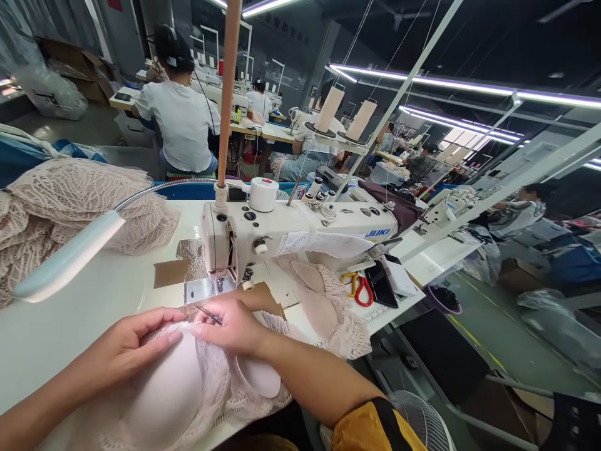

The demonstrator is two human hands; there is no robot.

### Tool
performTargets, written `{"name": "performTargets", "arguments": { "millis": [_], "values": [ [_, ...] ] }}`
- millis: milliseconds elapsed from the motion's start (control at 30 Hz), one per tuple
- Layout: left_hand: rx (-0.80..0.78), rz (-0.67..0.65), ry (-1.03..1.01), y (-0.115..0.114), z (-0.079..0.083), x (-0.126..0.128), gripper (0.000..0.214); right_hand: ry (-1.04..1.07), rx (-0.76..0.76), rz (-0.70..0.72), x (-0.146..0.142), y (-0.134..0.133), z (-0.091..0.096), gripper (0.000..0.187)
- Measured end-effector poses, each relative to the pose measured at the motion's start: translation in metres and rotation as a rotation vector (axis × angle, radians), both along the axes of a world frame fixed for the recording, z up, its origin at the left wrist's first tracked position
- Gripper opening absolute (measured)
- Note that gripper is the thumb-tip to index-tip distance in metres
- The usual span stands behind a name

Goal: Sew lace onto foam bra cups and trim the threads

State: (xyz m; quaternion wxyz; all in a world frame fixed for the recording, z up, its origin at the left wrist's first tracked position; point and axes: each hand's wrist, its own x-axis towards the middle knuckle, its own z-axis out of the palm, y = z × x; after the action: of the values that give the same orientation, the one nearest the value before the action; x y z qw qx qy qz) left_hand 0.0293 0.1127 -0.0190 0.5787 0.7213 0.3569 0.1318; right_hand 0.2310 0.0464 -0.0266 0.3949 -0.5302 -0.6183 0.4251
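Observation:
A pale pink lace bra with a smooth moulded cup [164, 391] lies across the table's front edge, below the sewing machine's needle area. My left hand [124, 347] is closed on the cup's upper edge, thumb on top and fingers behind. My right hand [232, 326] is closed round a small dark pointed metal tool [206, 313], its tip toward the left; whether it is snips or tweezers I cannot tell. The right thumb and fingertips also touch the bra's edge beside the left hand. The white sewing machine [300, 225] stands just beyond both hands.
Bundled lace pieces [94, 200] lie at the left under a lamp [70, 257]. More bra cups [319, 310] rest right of the needle. Red-handled scissors [363, 292] and a black phone [381, 285] lie farther right. A fan [417, 423] is low right. People sit at machines beyond.

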Motion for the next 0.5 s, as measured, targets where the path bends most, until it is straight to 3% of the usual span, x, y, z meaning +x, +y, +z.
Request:
{"name": "performTargets", "arguments": {
  "millis": [333,500],
  "values": [
    [-0.078,-0.018,0.050,0.004,-0.004,-0.007,0.049,0.010,-0.032,-0.012,0.000,-0.001,0.004,0.012],
    [-0.084,-0.123,0.091,0.011,-0.001,-0.009,0.044,0.022,-0.050,-0.018,0.000,-0.001,0.003,0.012]
  ]
}}
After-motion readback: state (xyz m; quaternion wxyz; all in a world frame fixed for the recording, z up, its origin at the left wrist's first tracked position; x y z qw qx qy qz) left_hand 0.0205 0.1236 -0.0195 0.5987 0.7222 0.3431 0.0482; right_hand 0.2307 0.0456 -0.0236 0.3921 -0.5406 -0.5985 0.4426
